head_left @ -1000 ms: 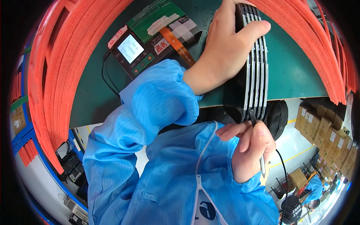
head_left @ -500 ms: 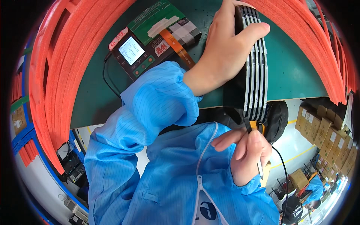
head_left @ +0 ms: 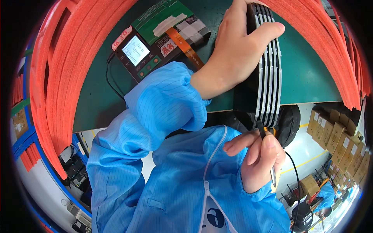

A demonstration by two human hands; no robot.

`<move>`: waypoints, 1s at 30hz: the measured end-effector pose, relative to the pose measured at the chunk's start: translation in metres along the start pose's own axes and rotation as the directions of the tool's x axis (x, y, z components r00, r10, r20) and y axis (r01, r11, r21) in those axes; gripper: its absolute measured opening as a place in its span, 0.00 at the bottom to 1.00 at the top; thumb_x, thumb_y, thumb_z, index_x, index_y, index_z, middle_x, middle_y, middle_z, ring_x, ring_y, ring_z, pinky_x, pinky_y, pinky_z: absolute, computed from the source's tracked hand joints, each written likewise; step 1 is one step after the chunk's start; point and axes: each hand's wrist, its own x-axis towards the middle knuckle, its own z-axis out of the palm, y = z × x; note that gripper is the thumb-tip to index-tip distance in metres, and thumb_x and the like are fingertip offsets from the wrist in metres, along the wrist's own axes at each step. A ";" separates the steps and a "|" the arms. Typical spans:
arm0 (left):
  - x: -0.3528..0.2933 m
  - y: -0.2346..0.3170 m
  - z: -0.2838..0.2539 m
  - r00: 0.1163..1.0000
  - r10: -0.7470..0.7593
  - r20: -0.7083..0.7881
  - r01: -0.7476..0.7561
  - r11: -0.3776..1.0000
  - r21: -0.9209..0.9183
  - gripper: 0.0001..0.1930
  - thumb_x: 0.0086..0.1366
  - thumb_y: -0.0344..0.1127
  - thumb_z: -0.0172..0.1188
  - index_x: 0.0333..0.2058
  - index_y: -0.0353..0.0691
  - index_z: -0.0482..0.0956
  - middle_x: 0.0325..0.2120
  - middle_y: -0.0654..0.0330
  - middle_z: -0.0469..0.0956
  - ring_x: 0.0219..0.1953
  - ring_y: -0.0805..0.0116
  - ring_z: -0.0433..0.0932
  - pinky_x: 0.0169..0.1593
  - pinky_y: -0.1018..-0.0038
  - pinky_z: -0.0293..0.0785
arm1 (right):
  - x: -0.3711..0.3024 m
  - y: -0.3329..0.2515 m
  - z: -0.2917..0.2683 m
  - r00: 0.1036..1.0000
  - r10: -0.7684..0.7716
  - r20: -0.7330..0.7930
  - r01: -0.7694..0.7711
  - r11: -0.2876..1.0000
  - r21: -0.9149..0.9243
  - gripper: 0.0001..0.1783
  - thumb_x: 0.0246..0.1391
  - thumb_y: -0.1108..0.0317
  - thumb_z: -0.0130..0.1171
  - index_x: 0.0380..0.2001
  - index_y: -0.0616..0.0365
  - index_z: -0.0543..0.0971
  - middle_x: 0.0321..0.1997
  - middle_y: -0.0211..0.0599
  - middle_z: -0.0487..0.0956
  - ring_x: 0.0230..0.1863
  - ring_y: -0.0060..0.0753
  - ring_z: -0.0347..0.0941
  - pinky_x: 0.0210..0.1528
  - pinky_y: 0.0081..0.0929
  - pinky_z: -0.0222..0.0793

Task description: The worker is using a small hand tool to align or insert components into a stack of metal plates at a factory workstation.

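My left hand (head_left: 241, 50) is wrapped around a stack of thin flat black panels with silvery edges (head_left: 270, 73), the thumb lying across those edges. The stack stands on its side near the table's front edge, and its faces are mostly hidden. Below its lower end, my right hand (head_left: 266, 153) is closed on a slim tool. The tool's dark flat end (head_left: 261, 129) is up against the stack's bottom corner, and a metallic pointed end (head_left: 273, 176) comes out under the fingers. I cannot tell its exact kind. An orange-yellow piece shows just behind the fingertips.
Left of my left hand, a black tester (head_left: 136, 54) with a lit screen carries a green circuit board (head_left: 161, 19) and an orange ribbon cable (head_left: 184, 46). Red foam strips (head_left: 74, 70) arch around the green table (head_left: 105, 87). Cardboard boxes (head_left: 342, 143) stand on the right.
The stack and both my hands have shifted slightly right. My right hand and its tool have also come down a little; the hold of each hand looks the same.
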 end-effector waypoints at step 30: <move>0.002 -0.005 -0.003 0.996 0.093 0.008 -0.093 0.994 0.061 0.13 0.68 0.33 0.59 0.46 0.36 0.69 0.30 0.64 0.70 0.31 0.79 0.71 0.35 0.82 0.66 | 0.005 0.002 0.005 0.994 0.109 -0.026 -0.101 0.971 0.215 0.28 0.72 0.56 0.35 0.16 0.56 0.64 0.19 0.54 0.79 0.20 0.41 0.75 0.34 0.37 0.79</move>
